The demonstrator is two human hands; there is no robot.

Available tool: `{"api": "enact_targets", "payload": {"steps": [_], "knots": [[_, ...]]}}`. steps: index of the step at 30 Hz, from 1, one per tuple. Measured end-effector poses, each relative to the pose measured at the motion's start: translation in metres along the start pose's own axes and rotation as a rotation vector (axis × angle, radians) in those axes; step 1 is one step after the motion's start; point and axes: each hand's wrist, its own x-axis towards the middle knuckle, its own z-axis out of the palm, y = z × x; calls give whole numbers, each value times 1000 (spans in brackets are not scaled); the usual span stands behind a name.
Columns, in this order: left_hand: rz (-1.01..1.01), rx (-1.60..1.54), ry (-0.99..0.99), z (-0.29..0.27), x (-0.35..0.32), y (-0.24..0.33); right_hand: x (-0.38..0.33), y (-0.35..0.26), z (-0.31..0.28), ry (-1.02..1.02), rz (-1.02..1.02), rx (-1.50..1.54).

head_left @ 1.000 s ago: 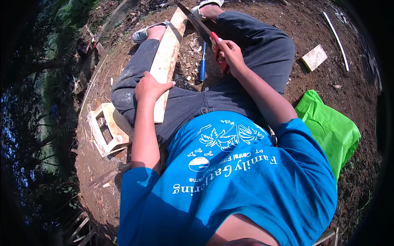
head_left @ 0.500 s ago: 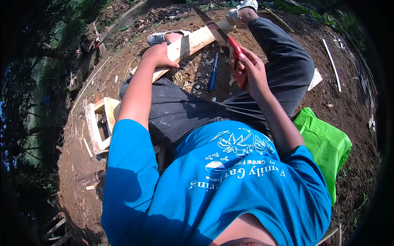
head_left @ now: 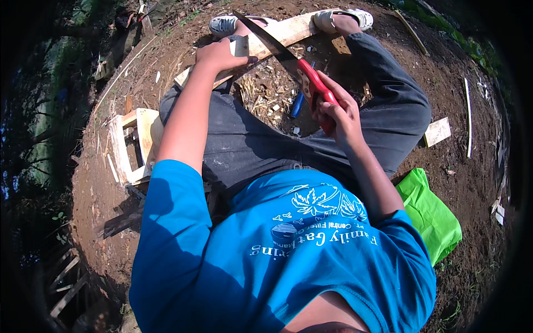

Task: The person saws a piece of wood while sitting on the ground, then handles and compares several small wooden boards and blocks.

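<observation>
Saw blade now angled across plank (head_left: pixel 288 30), cut stroke underway. Right hand (head_left: pixel 338 108) fist-wrapped on red-handled handsaw (head_left: pixel 302 72); left hand (head_left: pixel 219 55) has shifted, pressing flat on plank beside the blade.

The gap between the knees is littered — wood chips, straw and a blue-handled tool (head_left: pixel 297 104) lie on the dirt there; the plank (head_left: pixel 277 34) bars it at the far end, both feet pressed against it. Left of the thigh a small wooden frame (head_left: pixel 133 145) crowds the ground; right of the leg bare soil (head_left: pixel 444 89) lies open, with a wood offcut (head_left: pixel 437 131) and a green bag (head_left: pixel 430 213) near its edge.
</observation>
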Motion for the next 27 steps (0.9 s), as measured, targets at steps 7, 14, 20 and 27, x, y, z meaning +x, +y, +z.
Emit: {"api": "enact_targets", "payload": {"steps": [7,14,20,27], "knots": [[-350,-60,156,17,12,27,24,15,-7,19,-54,-77],[-283,69,310,40,19,17,45,30,-1,88,-103,-194],[-264,31,357,39,22,20,59,33,-3,99,-109,-219],[-276,22,308,34,22,23,55,29,-16,74,-36,-263]]}}
